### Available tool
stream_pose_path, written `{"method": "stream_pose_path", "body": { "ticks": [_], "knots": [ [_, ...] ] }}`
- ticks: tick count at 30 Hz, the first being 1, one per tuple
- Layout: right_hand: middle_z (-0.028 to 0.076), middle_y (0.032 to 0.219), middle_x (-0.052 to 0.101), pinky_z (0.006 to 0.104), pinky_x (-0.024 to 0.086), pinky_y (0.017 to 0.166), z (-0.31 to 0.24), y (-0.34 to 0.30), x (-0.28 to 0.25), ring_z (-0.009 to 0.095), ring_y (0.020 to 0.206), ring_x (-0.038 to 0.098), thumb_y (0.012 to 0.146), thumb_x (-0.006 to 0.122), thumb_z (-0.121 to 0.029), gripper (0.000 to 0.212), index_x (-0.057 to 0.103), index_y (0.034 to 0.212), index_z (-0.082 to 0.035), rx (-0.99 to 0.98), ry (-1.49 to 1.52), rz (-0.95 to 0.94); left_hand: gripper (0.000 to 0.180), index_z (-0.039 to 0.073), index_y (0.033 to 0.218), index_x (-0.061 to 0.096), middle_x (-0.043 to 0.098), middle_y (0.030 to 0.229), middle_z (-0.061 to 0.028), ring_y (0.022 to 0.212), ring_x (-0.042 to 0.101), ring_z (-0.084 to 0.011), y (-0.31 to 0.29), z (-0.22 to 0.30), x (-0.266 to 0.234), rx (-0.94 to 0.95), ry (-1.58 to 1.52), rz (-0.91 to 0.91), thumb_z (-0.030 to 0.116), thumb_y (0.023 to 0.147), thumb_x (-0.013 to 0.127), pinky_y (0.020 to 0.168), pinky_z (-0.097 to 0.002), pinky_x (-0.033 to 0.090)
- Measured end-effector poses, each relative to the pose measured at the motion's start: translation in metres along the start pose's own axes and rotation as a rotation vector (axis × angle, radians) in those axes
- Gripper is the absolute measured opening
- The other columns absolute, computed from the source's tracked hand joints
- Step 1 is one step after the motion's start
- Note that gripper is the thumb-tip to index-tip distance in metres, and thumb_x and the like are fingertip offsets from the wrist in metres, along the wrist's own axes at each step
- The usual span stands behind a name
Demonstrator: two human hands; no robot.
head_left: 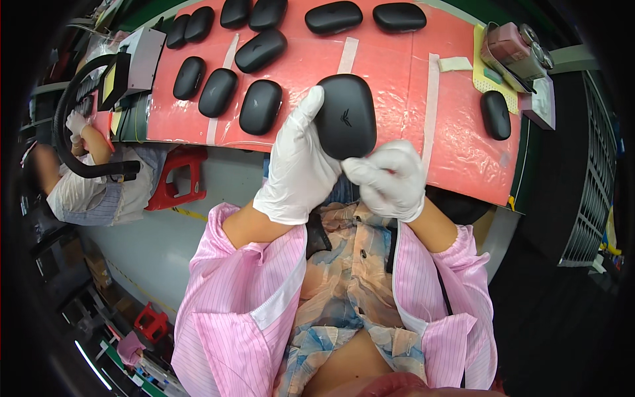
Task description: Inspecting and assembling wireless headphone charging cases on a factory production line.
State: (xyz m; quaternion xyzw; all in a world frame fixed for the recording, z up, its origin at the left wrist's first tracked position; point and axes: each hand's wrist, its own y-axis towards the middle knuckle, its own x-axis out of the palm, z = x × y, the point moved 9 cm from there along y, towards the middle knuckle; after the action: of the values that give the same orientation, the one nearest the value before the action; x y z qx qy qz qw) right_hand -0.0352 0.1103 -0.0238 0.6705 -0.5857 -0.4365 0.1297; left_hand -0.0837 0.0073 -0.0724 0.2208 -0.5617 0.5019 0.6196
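My gloved left hand point(301, 159) grips a black rounded case point(345, 119) with a small mark on its face, thumb along its left edge. The case is held up over the near edge of the pink-covered table. Just below the case's lower right corner is my gloved right hand point(391, 178), its fingers curled in and the index finger by the case's rim. Whether anything small sits in those fingers is hidden. To the left, similar black cases lie on the table, the nearest being one case point(260, 107) beside my left hand.
More black cases point(333, 18) lie along the far side, and one case point(495, 115) rests at the right. Beyond it a holder with containers point(512, 49) stands on a yellow mat. At left are a grey box point(142, 59), a black flexible hose point(63, 126), a red stool point(177, 177) and another person point(99, 188).
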Motion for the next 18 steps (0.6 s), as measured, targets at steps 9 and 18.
{"method": "stream_pose_path", "body": {
  "ticks": [9,18],
  "knots": [
    [0.008,0.087,0.059,0.0273,0.044,0.073,0.048,0.062,-0.033,0.016,0.081,0.056,0.083,0.053,0.005,0.030,0.069,0.107,-0.001,0.378,0.135,-0.019,0.049,0.004,0.107,0.062,0.063,0.082,-0.0021,0.072,0.060,-0.0103,0.008,-0.010,-0.010,-0.055,0.439,0.150,0.050,0.098,0.044,0.064,-0.0256,0.049],
    [0.003,0.078,0.054,0.0309,0.042,0.064,0.001,0.005,0.009,0.019,0.073,0.053,0.060,0.057,0.004,0.050,0.074,0.103,-0.013,-0.030,0.034,-0.298,0.070,-0.002,0.120,0.051,0.061,0.093,-0.0119,0.071,0.061,-0.0231,0.019,-0.029,-0.006,-0.337,-0.231,-0.016,0.062,0.094,0.040,0.061,-0.0323,0.055]
  ]
}}
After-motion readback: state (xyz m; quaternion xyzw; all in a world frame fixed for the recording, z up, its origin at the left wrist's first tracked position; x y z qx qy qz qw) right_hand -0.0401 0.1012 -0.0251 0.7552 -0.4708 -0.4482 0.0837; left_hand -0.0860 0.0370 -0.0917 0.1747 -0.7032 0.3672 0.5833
